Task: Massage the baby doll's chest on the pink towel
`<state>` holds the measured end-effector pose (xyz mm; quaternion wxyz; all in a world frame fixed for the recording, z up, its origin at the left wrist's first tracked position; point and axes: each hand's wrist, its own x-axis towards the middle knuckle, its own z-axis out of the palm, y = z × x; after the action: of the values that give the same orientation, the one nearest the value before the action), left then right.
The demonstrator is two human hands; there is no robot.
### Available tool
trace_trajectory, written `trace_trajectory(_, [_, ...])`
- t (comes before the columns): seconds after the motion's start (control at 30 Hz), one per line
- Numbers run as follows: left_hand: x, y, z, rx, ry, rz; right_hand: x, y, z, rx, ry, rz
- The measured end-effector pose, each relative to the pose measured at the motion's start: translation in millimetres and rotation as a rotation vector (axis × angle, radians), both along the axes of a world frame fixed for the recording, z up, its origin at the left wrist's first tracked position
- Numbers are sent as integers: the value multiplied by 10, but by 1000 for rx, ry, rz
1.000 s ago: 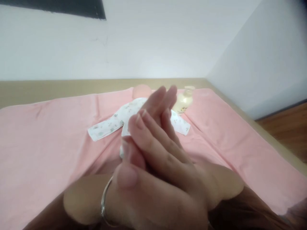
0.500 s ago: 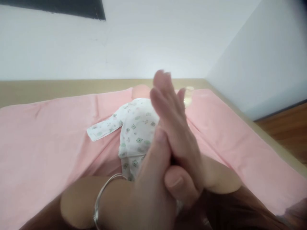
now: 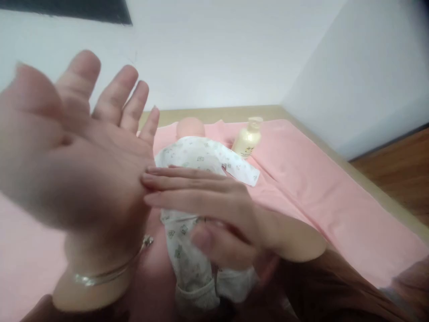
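My left hand (image 3: 90, 147) is raised at the left, palm turned toward me and fingers spread, with a silver bracelet (image 3: 100, 276) on the wrist. Nothing is in it. The fingertips of my right hand (image 3: 214, 197) meet the outer edge of the left palm, or nearly so; its fingers are stretched out flat and hold nothing. Beyond and below both hands lies a baby-sized figure (image 3: 186, 154) in white clothes with a small green print, its round head (image 3: 190, 127) at the far end. My hands cover much of its body, and whether it is a doll cannot be told.
A cream pump bottle (image 3: 247, 139) stands beyond the figure's right sleeve. Under everything spreads a pink sheet (image 3: 321, 197) on a tan surface (image 3: 278, 112). White walls (image 3: 208, 53) rise behind and at the right, with brown wood (image 3: 395, 152) at the far right.
The palms were pressed together over the figure and have come apart. My left hand moved left and opened; my right hand turned sideways. The pump bottle and right sleeve came into clear view.
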<state>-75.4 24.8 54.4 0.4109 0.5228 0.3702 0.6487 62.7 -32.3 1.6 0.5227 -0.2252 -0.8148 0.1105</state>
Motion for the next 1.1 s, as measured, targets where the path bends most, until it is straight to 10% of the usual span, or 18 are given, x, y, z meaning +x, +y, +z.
trace_trajectory(0.1, [103, 352, -146, 62, -144, -91, 80, 245, -119, -126, -2, -59])
trace_trajectory(0.37, [283, 1157, -842, -57, 389, 153, 69, 881, -741, -381, -409, -403])
trace_trajectory(0.73, [504, 755, -882, -147, 404, 129, 75, 980, -877, -345, -526, -493])
trace_trajectory(1.1, [264, 559, -1654, -96, 593, 59, 332, 1207, -974, -523, -496, -724])
